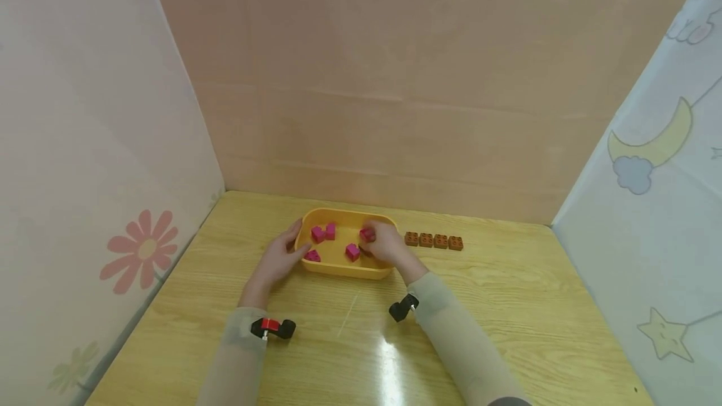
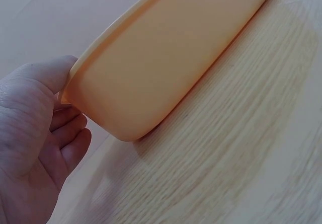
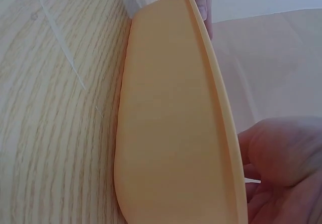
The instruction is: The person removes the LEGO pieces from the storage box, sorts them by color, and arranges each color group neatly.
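A yellow plastic tray stands on the wooden table, holding several pink toy bricks. My left hand grips the tray's left end, thumb over the rim and fingers outside below it, as the left wrist view shows. Over the rim at the right end, my right hand reaches down into the tray, its fingers beside a pink brick. In the right wrist view the tray wall hides its fingertips, and I cannot tell whether they pinch a brick.
Just right of the tray, several brown toy bricks stand in a row, studs up. A peach cloth backdrop rises behind the table. Printed white cloth panels flank both sides.
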A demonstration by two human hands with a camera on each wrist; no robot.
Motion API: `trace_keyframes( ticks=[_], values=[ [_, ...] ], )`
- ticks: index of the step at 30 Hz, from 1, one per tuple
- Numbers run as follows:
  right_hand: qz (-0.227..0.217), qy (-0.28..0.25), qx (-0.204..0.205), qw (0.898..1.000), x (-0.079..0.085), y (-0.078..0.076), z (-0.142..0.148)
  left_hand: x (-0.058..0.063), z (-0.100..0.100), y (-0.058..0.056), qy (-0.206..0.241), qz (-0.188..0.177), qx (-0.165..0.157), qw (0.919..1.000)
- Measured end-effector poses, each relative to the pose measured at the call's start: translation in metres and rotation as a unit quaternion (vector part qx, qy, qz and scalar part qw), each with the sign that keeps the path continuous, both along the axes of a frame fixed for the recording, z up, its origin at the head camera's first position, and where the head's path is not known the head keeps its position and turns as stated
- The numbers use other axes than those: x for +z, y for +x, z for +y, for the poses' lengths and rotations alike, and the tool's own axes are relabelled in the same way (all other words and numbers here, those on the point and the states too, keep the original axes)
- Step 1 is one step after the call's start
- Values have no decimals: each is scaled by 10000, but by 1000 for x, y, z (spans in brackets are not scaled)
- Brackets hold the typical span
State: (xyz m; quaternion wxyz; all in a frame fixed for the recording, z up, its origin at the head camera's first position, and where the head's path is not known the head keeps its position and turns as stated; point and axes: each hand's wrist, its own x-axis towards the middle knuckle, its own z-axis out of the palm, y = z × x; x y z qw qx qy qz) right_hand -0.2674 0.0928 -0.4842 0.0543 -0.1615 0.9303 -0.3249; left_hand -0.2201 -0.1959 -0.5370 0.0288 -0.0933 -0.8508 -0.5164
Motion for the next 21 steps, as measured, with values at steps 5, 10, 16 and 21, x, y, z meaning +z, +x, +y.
trace_keyframes(
  ticks=[5, 10, 16, 21],
  values=[
    [-139, -76, 64, 9999, 1, 3, -1, 0, 0, 0, -35, 18, 30, 10000],
    [-218, -234, 67, 9995, 1, 4, -1, 0, -1, 1, -17, 26, 1, 10000],
    [-210, -209, 75, 9995, 1, 5, -1, 1, -2, 2, -36, -1, 7, 10000],
    [-217, -124, 127, 9996, 3, 6, -2, 1, -3, 2, -17, 58, -37, 10000]
  ],
)
